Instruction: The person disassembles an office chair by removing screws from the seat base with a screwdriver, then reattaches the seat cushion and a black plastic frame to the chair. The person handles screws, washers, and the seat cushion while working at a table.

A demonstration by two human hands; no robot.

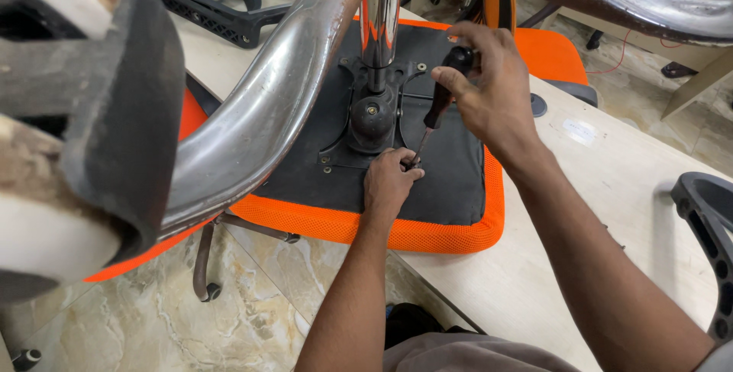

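Screwdriver gripped by right hand; left hand fingers pinch its tip steady on upturned orange seat at the desk edge

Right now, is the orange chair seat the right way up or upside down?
Upside down: the orange chair seat lies on the table with its black underside and metal mechanism plate facing up.

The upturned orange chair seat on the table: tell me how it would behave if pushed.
The orange chair seat lies flat on the table, so it would probably slide rather than tip. The chrome column and base legs above likely make it top-heavy. Its mesh edge looks soft and should give slightly.
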